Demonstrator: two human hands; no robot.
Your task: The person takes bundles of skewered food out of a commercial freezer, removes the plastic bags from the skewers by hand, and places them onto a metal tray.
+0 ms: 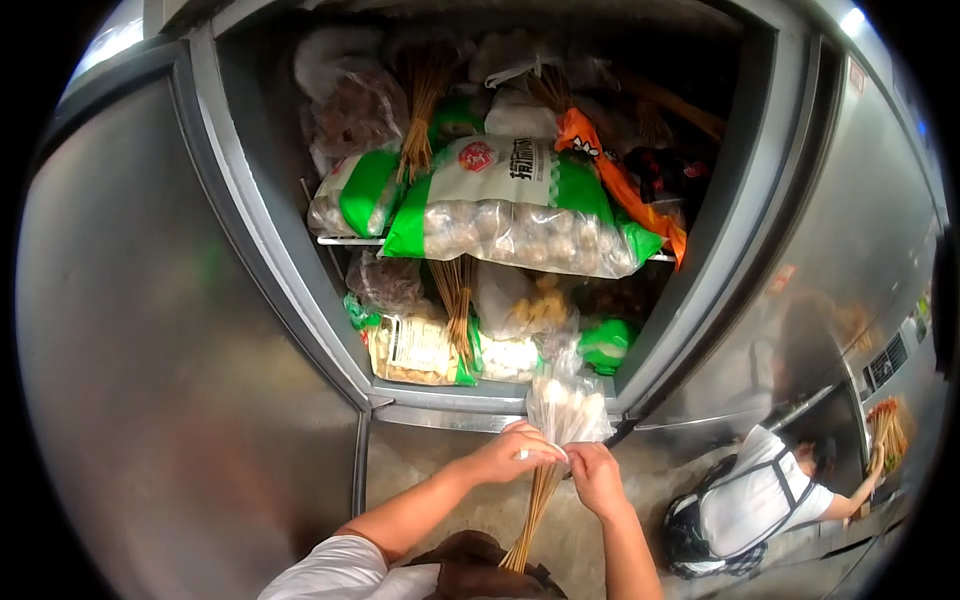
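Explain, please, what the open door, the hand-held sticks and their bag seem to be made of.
Open door: metal, probably stainless steel; grey sheen, blurred reflections.
Sticks: probably bamboo or wood, matte; tan and slender.
Bag: seemingly thin, glossy plastic; transparent, crinkled.

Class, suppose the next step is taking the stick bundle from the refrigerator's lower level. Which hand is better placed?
Probably the left hand: it is nearer the stick bundle; the right hand is farther right. Both grip the bagged skewers, so the left would first need freeing.
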